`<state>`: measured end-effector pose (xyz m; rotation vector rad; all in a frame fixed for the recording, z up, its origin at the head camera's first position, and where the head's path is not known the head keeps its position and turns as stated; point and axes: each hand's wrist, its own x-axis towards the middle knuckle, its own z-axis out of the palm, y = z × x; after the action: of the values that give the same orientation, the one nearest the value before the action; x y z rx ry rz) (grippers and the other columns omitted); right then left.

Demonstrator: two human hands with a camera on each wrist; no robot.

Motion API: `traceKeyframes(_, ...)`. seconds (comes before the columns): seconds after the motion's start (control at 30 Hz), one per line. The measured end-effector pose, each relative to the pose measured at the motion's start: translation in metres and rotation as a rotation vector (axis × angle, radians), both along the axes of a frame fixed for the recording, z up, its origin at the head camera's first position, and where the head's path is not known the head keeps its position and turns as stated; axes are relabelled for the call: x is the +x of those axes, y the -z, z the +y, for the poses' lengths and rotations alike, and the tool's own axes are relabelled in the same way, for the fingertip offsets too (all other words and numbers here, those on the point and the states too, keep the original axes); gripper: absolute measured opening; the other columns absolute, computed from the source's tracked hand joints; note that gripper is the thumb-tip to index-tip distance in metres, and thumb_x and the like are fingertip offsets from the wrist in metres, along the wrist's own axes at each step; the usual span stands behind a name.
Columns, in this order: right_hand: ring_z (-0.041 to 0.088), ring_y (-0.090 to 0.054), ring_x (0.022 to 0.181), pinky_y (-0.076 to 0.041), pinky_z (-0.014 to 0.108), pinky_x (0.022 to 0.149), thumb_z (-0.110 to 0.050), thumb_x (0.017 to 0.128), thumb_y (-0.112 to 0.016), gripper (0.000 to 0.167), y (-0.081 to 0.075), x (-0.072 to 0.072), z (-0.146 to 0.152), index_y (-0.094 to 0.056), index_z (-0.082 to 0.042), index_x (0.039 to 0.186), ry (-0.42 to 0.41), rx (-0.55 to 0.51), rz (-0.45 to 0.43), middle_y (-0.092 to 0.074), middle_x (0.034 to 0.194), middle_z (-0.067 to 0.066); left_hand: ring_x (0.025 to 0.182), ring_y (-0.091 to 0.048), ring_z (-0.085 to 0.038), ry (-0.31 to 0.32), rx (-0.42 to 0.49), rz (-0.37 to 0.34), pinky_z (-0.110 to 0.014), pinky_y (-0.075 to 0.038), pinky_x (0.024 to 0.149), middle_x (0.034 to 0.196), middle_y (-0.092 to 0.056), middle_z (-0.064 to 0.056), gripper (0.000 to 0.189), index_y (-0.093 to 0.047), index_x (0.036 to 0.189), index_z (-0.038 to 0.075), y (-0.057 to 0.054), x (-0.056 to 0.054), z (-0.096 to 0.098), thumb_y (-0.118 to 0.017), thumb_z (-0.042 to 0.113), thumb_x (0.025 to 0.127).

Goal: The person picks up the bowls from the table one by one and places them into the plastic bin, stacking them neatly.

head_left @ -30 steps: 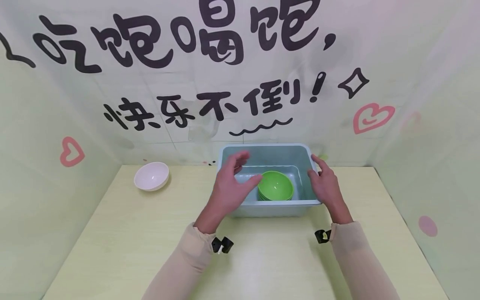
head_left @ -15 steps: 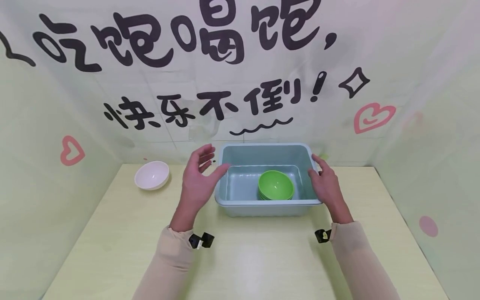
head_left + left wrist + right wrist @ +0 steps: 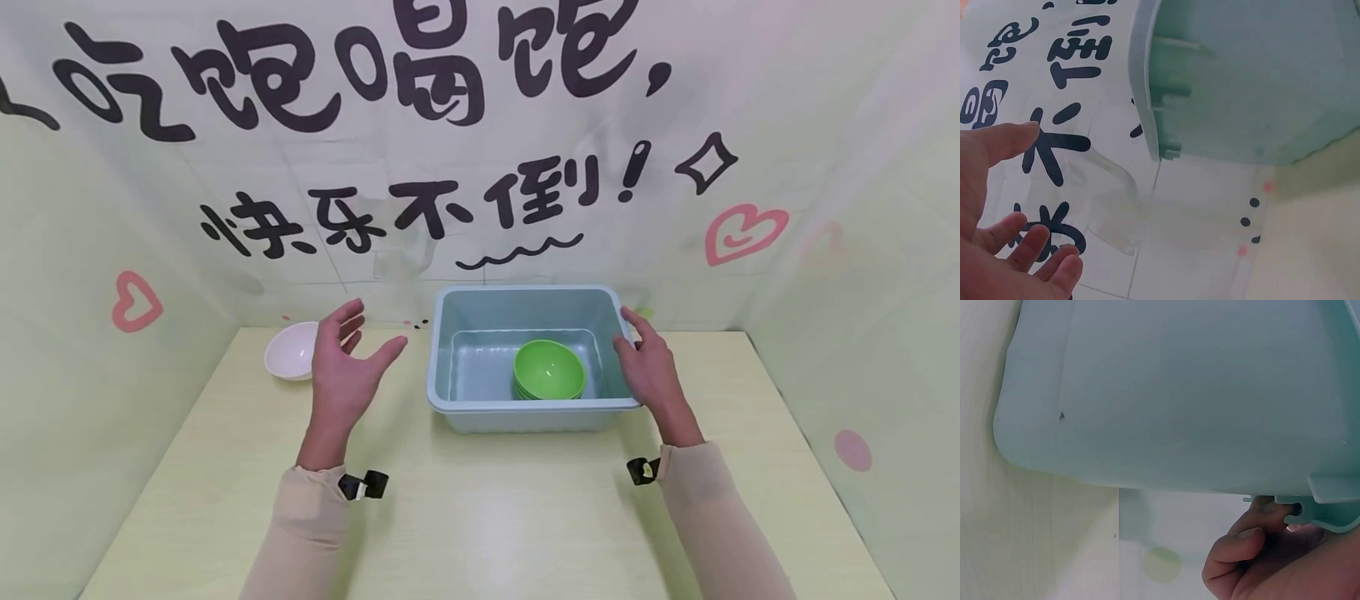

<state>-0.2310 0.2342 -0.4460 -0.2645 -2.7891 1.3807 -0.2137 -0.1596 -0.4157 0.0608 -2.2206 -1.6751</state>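
My left hand (image 3: 345,379) is in the air between the white bowl (image 3: 287,353) and the light blue plastic basin (image 3: 480,407), thumb apart from the fingers and nothing held. It covers the white bowl's right side in the head view. In the left wrist view, that hand's fingers (image 3: 1032,247) are apart from the basin wall (image 3: 1241,81). My right hand (image 3: 652,371) grips the basin's right rim, thumb over the top. Its fingers (image 3: 1238,547) curl beneath the rim in the right wrist view. A stack of green bowls (image 3: 550,369) sits inside the basin, right of its middle.
The basin stands toward the back of the pale wooden table (image 3: 495,508). Behind it hangs a white backdrop (image 3: 420,267) with large black lettering. Similar pale panels (image 3: 862,333) close off both sides.
My left hand has moved left, from over the basin, past its left rim, to in front of the white bowl. The right hand, the basin and the green bowls stay in place.
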Motion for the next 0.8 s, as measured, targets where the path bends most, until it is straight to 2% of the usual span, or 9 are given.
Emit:
traceKeyframes(0.17, 0.039, -0.066, 0.109, -0.055, 0.044, 0.082, -0.031, 0.107, -0.04, 0.059, 0.001, -0.001, 0.0, -0.027, -0.022, 0.163, 0.002, -0.002, 0.005, -0.059, 0.139, 0.031, 0.139, -0.044, -0.025, -0.061, -0.073, -0.025, -0.043, -0.037, 0.12, 0.151, -0.045, -0.009, 0.084, -0.043, 0.15, 0.009, 0.008, -0.003, -0.016, -0.087, 0.023, 0.08)
traceKeyframes(0.33, 0.039, -0.066, 0.109, -0.055, 0.045, 0.083, -0.03, 0.107, -0.042, 0.058, 0.001, -0.002, 0.001, -0.028, -0.021, 0.163, 0.004, -0.004, 0.013, -0.058, 0.14, 0.032, 0.138, -0.041, -0.028, -0.116, -0.14, -0.024, -0.047, -0.036, 0.119, 0.149, -0.043, -0.014, 0.086, -0.042, 0.151, 0.008, 0.017, -0.007, -0.031, -0.088, 0.024, 0.079)
traceKeyframes(0.6, 0.041, -0.065, 0.113, -0.056, 0.049, 0.087, -0.031, 0.107, -0.041, 0.059, 0.003, -0.003, 0.001, -0.027, -0.022, 0.163, 0.004, -0.008, -0.003, -0.056, 0.142, 0.031, 0.138, -0.037, -0.037, -0.188, -0.288, -0.013, -0.053, -0.033, 0.116, 0.148, -0.04, -0.022, 0.086, -0.044, 0.148, 0.003, 0.041, -0.015, -0.047, -0.088, 0.023, 0.077)
traceKeyframes(0.8, 0.04, -0.065, 0.112, -0.056, 0.048, 0.086, -0.031, 0.107, -0.041, 0.059, 0.001, -0.002, 0.001, -0.026, -0.022, 0.163, 0.003, -0.014, -0.005, -0.057, 0.142, 0.031, 0.14, -0.032, -0.041, -0.237, -0.328, -0.032, -0.056, -0.032, 0.114, 0.15, -0.038, -0.023, 0.085, -0.045, 0.145, 0.0, 0.055, -0.021, -0.057, -0.088, 0.022, 0.076)
